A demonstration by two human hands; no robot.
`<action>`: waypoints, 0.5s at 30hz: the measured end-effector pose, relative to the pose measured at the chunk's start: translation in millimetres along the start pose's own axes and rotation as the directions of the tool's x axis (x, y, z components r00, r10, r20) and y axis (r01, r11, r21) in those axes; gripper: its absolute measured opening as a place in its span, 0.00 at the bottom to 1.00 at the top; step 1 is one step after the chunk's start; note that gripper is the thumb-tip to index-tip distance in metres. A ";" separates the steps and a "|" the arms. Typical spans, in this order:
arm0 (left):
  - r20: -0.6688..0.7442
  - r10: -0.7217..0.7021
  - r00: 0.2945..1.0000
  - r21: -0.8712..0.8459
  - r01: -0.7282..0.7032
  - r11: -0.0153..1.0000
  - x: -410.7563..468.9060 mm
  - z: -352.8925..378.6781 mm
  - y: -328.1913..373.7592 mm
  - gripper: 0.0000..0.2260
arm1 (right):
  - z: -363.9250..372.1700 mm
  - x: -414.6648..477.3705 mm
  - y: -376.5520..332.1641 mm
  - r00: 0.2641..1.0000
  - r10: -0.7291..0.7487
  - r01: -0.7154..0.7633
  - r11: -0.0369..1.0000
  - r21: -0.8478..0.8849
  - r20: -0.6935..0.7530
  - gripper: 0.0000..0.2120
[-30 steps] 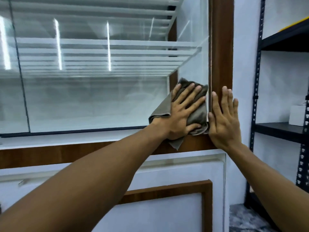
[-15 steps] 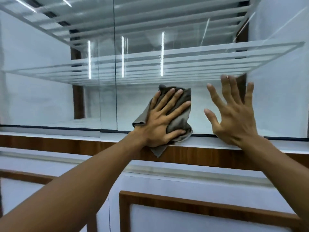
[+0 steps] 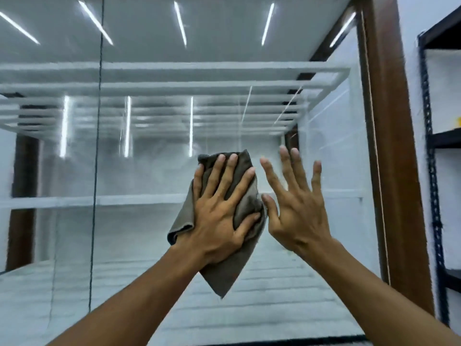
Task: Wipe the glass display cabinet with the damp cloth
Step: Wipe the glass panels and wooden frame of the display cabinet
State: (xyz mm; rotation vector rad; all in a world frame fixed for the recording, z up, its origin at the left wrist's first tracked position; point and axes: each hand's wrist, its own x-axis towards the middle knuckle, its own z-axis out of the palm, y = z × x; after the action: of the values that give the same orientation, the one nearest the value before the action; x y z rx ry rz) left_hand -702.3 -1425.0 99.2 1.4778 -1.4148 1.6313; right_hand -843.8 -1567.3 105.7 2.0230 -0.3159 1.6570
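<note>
The glass display cabinet [image 3: 139, 221] fills the view, with glass shelves inside and a brown wooden frame [image 3: 389, 146] on its right side. My left hand [image 3: 222, 216] lies flat with fingers spread, pressing a grey-brown cloth [image 3: 224, 275] against the front glass pane. One corner of the cloth hangs down below my wrist. My right hand [image 3: 296, 203] is flat and spread just right of the cloth, holding nothing; its thumb is next to the cloth's edge.
A dark vertical seam [image 3: 96, 171] between glass panes runs down the left part of the cabinet. A black metal shelving rack [image 3: 431, 171] stands against the white wall at the far right, beside the wooden frame.
Both hands and the cloth have risen from the cabinet's bottom ledge to higher on the glass. The view has tilted upward, and the wooden frame is back in sight on the right.
</note>
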 end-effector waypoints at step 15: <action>0.002 -0.063 0.998 0.041 0.063 0.997 279.6 -1.6 -19.0 0.34 | -64.2 241.2 131.8 0.998 -0.021 0.016 0.995 0.095 0.052 0.33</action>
State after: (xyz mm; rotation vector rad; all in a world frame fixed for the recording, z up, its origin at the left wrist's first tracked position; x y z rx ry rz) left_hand -761.8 -1489.4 365.4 1.5331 -1.3295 1.6293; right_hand -905.4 -1613.8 377.2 2.1350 -0.2405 1.6377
